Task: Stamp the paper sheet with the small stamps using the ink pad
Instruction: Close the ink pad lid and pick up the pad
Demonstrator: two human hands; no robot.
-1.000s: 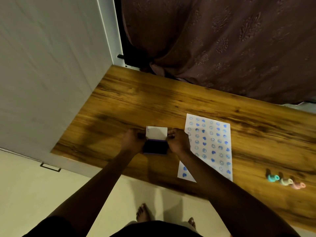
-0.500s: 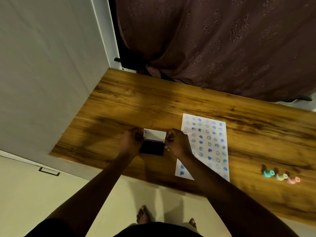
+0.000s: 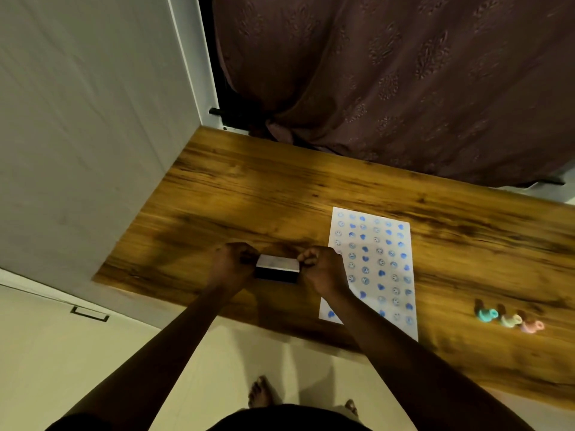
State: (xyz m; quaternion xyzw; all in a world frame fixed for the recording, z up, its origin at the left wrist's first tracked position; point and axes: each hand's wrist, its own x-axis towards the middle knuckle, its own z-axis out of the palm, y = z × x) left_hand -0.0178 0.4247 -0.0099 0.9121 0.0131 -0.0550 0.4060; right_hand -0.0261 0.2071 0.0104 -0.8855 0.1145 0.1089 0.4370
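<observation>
Wooden counter point(image 3: 249, 194) carries the ink pad point(image 3: 277, 269), pinched at its ends by your left hand point(image 3: 231, 264) and right hand point(image 3: 323, 270), steadying it beside the stamped paper sheet point(image 3: 373, 269); stamps point(image 3: 510, 318) wait apart.

Dim warm light, slight blur.

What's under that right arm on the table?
The right forearm covers the stamped paper sheet's near left corner. Blue stamp marks show around it; any marks beneath the arm are hidden.
</observation>
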